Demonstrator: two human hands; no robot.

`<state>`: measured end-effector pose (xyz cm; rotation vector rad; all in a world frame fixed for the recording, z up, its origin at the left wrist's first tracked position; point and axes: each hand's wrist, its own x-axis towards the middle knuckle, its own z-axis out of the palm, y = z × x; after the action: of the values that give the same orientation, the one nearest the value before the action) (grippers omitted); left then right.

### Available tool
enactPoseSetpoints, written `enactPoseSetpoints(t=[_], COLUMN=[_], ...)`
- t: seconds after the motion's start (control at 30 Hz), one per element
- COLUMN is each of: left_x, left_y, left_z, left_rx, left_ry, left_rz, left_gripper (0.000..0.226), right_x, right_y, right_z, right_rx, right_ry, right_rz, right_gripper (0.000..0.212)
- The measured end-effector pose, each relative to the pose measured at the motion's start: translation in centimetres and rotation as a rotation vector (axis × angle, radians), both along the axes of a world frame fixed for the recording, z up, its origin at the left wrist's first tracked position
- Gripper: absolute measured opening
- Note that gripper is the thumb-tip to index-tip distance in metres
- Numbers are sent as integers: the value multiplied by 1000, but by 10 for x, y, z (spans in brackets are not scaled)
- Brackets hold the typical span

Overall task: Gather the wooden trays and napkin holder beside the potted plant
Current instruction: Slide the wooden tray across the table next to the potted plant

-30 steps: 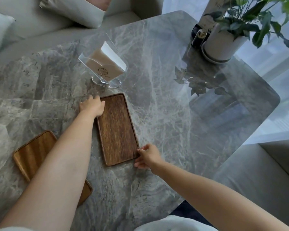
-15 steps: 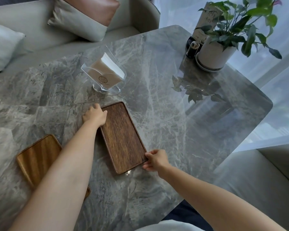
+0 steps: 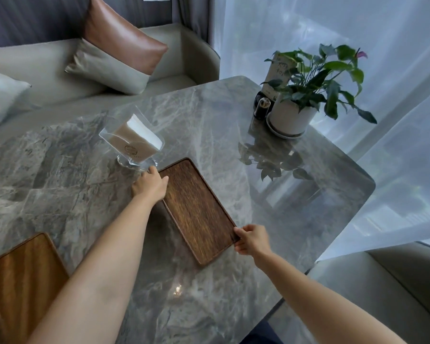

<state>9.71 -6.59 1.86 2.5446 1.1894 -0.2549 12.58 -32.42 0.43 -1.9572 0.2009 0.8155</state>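
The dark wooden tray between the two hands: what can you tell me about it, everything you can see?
The dark wooden tray is a long rectangle with rounded corners and a low raised rim, its brown grain running lengthwise. It is empty and sits angled on the marble table. The left hand holds its far left edge; the right hand grips its near right corner. The napkin holder stands just beyond it.

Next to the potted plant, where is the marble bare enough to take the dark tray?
Bare marble runs from the dark tray, held by the left hand and right hand, to the potted plant and the table's right edge; only reflections there. Crowded: a dark holder touching the pot's left, and the napkin holder near the left hand.
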Motion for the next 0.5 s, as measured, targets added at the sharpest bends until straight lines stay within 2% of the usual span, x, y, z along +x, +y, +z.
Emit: enactPoseSetpoints(t=[0.3,0.5], left_x=[106,190], left_y=[-26,-40], left_z=[10,5], left_rx=[-27,-100], left_ry=[-36,-49], left_rz=[-10,51], left_gripper=[53,52], right_x=[128,215], right_y=[-31,-45], right_z=[17,11], right_rx=[-76,-77], right_ry=[-171,-194], right_rz=[33,55], right_gripper=[30,28])
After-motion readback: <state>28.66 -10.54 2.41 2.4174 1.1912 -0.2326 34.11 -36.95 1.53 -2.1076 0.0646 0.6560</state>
